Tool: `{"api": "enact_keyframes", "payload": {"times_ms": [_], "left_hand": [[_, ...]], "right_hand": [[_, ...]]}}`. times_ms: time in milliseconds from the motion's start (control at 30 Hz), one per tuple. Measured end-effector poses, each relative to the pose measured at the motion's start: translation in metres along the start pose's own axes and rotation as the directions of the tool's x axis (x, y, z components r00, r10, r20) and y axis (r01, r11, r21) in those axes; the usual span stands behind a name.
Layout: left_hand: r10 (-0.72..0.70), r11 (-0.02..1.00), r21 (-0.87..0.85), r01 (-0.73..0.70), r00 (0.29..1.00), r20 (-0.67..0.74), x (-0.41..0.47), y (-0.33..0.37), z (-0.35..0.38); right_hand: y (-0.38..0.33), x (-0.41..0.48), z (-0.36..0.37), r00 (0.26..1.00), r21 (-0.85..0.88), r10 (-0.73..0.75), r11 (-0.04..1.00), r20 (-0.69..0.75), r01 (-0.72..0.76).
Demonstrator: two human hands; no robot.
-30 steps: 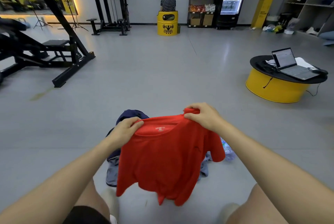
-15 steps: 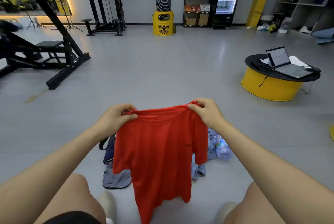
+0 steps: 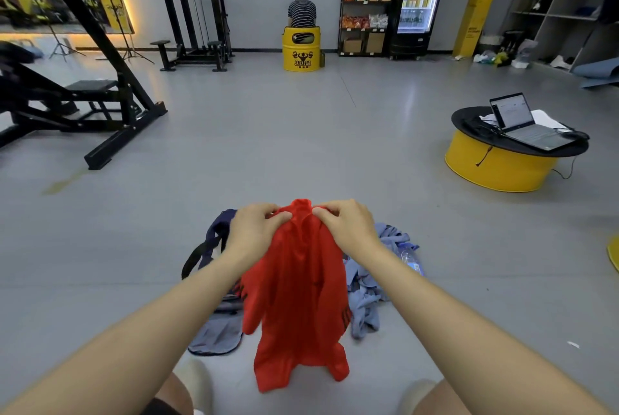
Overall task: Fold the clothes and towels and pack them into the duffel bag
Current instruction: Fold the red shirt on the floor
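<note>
Red T-shirt [image 3: 298,297] was held up off the grey floor [image 3: 301,146], pinched at its top edge by both hands. Left hand [image 3: 251,230] and right hand [image 3: 348,230] were closed on the fabric, close together but not touching, a bunched peak of cloth raised between them. Shirt hung folded lengthwise below the hands, sleeves drooped at both sides, hem just above the floor between the knees. Dark navy duffel bag [image 3: 211,257] was seen on the floor behind and left of the left hand, strap looped out, grey panel lower down; whether it was open could not be told. Pile of blue-grey clothes [image 3: 371,287] lay right of the shirt, under the right forearm, with a clear plastic bottle [image 3: 410,259] just beside it.
</note>
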State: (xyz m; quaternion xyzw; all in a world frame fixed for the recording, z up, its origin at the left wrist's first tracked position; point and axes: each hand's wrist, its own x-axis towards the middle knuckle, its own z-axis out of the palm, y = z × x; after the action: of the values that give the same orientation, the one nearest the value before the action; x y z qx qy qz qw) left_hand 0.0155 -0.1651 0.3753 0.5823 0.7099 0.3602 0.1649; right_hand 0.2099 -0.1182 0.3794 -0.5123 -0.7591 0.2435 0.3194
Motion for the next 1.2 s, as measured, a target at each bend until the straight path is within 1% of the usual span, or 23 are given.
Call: {"api": "enact_keyframes", "payload": {"times_ms": [100, 167, 267, 333, 400, 433, 467, 567, 600, 633, 667, 700, 733, 767, 800, 833, 867, 900, 967, 1000, 1067, 1133, 1200], "left_hand": [[-0.072, 0.99, -0.119, 0.081, 0.995, 0.074, -0.006, 0.007, 0.016], [-0.11, 0.971, -0.203, 0.127, 0.99, 0.093, -0.009, 0.009, 0.022], [-0.189, 0.877, -0.414, 0.242, 0.968, 0.166, -0.014, 0.013, 0.027], [-0.215, 0.805, -0.508, 0.306, 0.949, 0.231, -0.017, 0.02, 0.028], [-0.249, 0.698, -0.595, 0.398, 0.915, 0.319, -0.021, 0.03, 0.026], [-0.243, 0.638, -0.637, 0.432, 0.898, 0.366, -0.025, 0.035, 0.024], [-0.224, 0.565, -0.685, 0.461, 0.884, 0.41, -0.027, 0.037, 0.021], [-0.138, 0.268, -0.779, 0.566, 0.823, 0.551, -0.032, 0.034, 0.013], [-0.106, 0.2, -0.785, 0.587, 0.809, 0.578, -0.033, 0.032, 0.01], [-0.08, 0.162, -0.785, 0.598, 0.801, 0.594, -0.034, 0.03, 0.006], [-0.071, 0.172, -0.779, 0.602, 0.797, 0.6, -0.034, 0.028, 0.003], [-0.076, 0.227, -0.778, 0.586, 0.807, 0.585, -0.033, 0.027, 0.0], [-0.11, 0.338, -0.771, 0.54, 0.836, 0.537, -0.031, 0.025, -0.001], [-0.142, 0.497, -0.735, 0.461, 0.879, 0.455, -0.028, 0.021, -0.002], [-0.144, 0.678, -0.654, 0.336, 0.933, 0.331, -0.023, 0.016, -0.004], [-0.099, 0.829, -0.526, 0.19, 0.975, 0.197, -0.018, 0.011, -0.006], [-0.023, 0.925, -0.377, 0.057, 0.995, 0.094, -0.012, 0.007, -0.01], [0.063, 0.969, -0.24, -0.051, 0.997, 0.043, -0.006, 0.005, -0.015], [0.218, 0.975, -0.052, -0.216, 0.974, 0.057, 0.004, 0.009, -0.026], [0.28, 0.96, -0.01, -0.28, 0.957, 0.075, 0.009, 0.014, -0.032], [0.374, 0.927, -0.014, -0.374, 0.923, 0.088, 0.017, 0.034, -0.044], [0.413, 0.911, -0.026, -0.412, 0.908, 0.068, 0.025, 0.057, -0.057], [0.446, 0.895, -0.031, -0.445, 0.895, 0.026, 0.035, 0.079, -0.071]], "right_hand": [[-0.001, -0.004, 0.015, 0.999, 0.012, 0.05, 0.999, -0.014, -0.049], [-0.002, -0.008, 0.021, 0.998, 0.023, 0.06, 0.998, -0.022, -0.059], [-0.005, -0.014, 0.028, 0.999, 0.058, 0.047, 0.997, -0.01, -0.047], [-0.007, -0.015, 0.032, 0.998, 0.066, 0.057, 0.996, 0.014, -0.058], [-0.008, -0.015, 0.032, 0.997, 0.069, 0.072, 0.995, 0.036, -0.074], [-0.009, -0.016, 0.031, 0.996, 0.079, 0.075, 0.994, 0.05, -0.078], [-0.009, -0.016, 0.03, 0.995, 0.086, 0.075, 0.993, 0.068, -0.08], [-0.01, -0.017, 0.026, 0.994, 0.087, 0.059, 0.994, 0.096, -0.068], [-0.01, -0.016, 0.026, 0.995, 0.09, 0.063, 0.993, 0.082, -0.07], [-0.01, -0.015, 0.026, 0.995, 0.094, 0.067, 0.993, 0.069, -0.073], [-0.009, -0.013, 0.025, 0.995, 0.1, 0.069, 0.992, 0.067, -0.075], [-0.009, -0.011, 0.023, 0.995, 0.11, 0.067, 0.991, 0.079, -0.076], [-0.009, -0.008, 0.021, 0.993, 0.132, 0.062, 0.988, 0.104, -0.076], [-0.01, -0.005, 0.018, 0.99, 0.162, 0.047, 0.984, 0.136, -0.069], [-0.01, -0.002, 0.015, 0.986, 0.194, 0.026, 0.979, 0.164, -0.058], [-0.01, 0.001, 0.012, 0.983, 0.223, 0.002, 0.974, 0.183, -0.044], [-0.01, 0.004, 0.009, 0.981, 0.256, -0.02, 0.966, 0.191, -0.03], [-0.01, 0.008, 0.005, 0.981, 0.293, -0.039, 0.956, 0.192, -0.019], [-0.016, 0.011, -0.005, 0.976, 0.377, -0.091, 0.926, 0.198, 0.01], [-0.02, 0.014, -0.01, 0.973, 0.42, -0.122, 0.907, 0.196, 0.03], [-0.034, 0.02, -0.025, 0.971, 0.502, -0.163, 0.863, 0.173, 0.055], [-0.053, 0.027, -0.044, 0.976, 0.552, -0.177, 0.83, 0.131, 0.076], [-0.072, 0.034, -0.064, 0.979, 0.565, -0.191, 0.817, 0.071, 0.119]]}}
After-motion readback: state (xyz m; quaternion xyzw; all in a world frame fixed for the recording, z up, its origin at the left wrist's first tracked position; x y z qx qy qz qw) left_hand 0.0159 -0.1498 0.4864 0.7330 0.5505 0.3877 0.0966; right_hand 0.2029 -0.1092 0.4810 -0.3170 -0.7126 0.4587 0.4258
